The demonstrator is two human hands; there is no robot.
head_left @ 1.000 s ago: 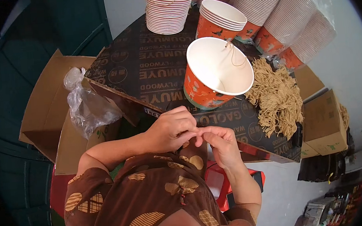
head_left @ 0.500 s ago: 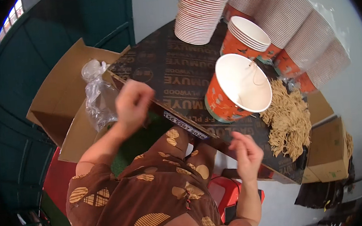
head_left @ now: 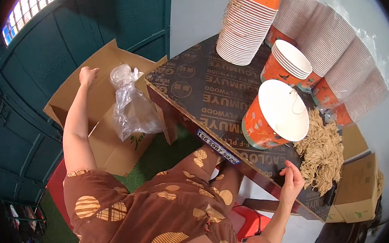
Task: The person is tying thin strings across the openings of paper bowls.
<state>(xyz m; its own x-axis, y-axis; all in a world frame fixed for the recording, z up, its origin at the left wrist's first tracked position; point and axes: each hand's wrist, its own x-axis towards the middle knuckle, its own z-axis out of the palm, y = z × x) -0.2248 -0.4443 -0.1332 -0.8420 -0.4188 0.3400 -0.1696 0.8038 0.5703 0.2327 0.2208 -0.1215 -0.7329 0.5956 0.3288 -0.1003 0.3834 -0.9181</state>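
Note:
My left arm reaches out to the far left, where my left hand [head_left: 89, 76] is curled on the upper edge of an open cardboard box [head_left: 71, 92]. A clear plastic bag [head_left: 134, 110] hangs over the side of that box. Beside the table's front edge my right hand [head_left: 293, 180] has its fingers pinched together; anything between them is too small to make out. Just beyond it a large orange paper bucket [head_left: 268, 125] with a white inside stands tilted toward me, a thin string looped within it. To its right lies a heap of tan strings [head_left: 323, 161].
On the dark plywood table [head_left: 196, 82] stand a short stack of orange buckets [head_left: 286, 64] and a tall stack [head_left: 246, 28]. Several plastic-wrapped bucket stacks [head_left: 335, 51] line the back right. Another cardboard box [head_left: 353, 191] sits beyond the table's right end. A red stool [head_left: 253, 224] is below me.
My left hand has moved from the table's front edge out to the cardboard box. My right hand stays by the table edge. The view has shifted, so the table appears farther right and lower.

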